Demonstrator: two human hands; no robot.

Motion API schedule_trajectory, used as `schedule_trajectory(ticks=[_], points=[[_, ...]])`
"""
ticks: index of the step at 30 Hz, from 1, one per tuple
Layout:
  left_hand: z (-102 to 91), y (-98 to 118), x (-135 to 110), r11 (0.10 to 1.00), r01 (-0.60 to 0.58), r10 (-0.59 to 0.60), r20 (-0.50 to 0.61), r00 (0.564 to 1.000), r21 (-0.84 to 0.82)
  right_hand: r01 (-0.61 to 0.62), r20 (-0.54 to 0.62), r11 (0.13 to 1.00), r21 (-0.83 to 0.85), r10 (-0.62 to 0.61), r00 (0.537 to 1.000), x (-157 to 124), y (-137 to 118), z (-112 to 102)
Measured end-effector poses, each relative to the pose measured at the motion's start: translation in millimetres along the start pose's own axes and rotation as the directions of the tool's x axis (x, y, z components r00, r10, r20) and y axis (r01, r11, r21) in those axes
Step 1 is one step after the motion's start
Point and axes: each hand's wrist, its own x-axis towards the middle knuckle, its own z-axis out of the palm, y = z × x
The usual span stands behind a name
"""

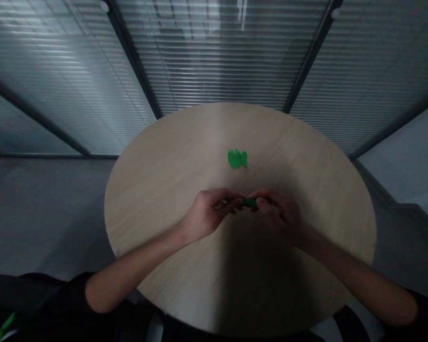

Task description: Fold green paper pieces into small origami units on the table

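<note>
A small, narrow green piece (250,202) is pinched between my two hands above the middle of the table. My left hand (214,209) grips its left end with thumb and fingers closed. At the other end, the thumb and fingers of my right hand (281,213) hold it too. Fingers cover most of the piece, so its full shape is hidden. Just beyond my hands, green leaf-shaped cutouts (237,158) with pointed tips lie flat side by side on the wood, close together or touching.
The round, light wood table (157,171) fills the middle of the view, with a dark shadow falling across its near right part. Behind it stand glass panels with blinds (221,71) in dark frames. Green plant leaves (2,327) show at the lower left corner.
</note>
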Motion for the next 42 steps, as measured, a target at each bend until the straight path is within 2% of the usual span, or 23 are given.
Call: schedule_trajectory(ticks=[7,22,28,33,42], points=[[-1.1,-1.8,-0.9,0.984,-0.109,0.108,0.016,0.994,0.139,-0.003,0.004,1.0,0.029,0.003,1.0,0.9,-0.3,1.4],[3.6,-2.4,-1.0,0.999,-0.018,0.018,0.009,1.0,0.029,0.051,-0.033,0.997,-0.065,-0.053,0.998,-0.5,5.2,3.9],[2.5,-4.7,0.1,0.999,-0.003,0.001,0.022,1.0,0.054,0.0,0.007,0.998,-0.055,0.001,1.0,0.7,4.4,2.8],[1.2,-7.8,0.2,0.997,-0.019,0.017,0.028,0.999,0.081,-0.123,0.097,0.992,0.038,0.119,0.988,1.7,6.7,2.3],[3.3,-5.4,4.5,0.982,0.123,-0.111,0.089,0.99,-0.144,-0.187,0.088,0.973,0.132,0.176,0.98,1.4,5.2,7.7]])
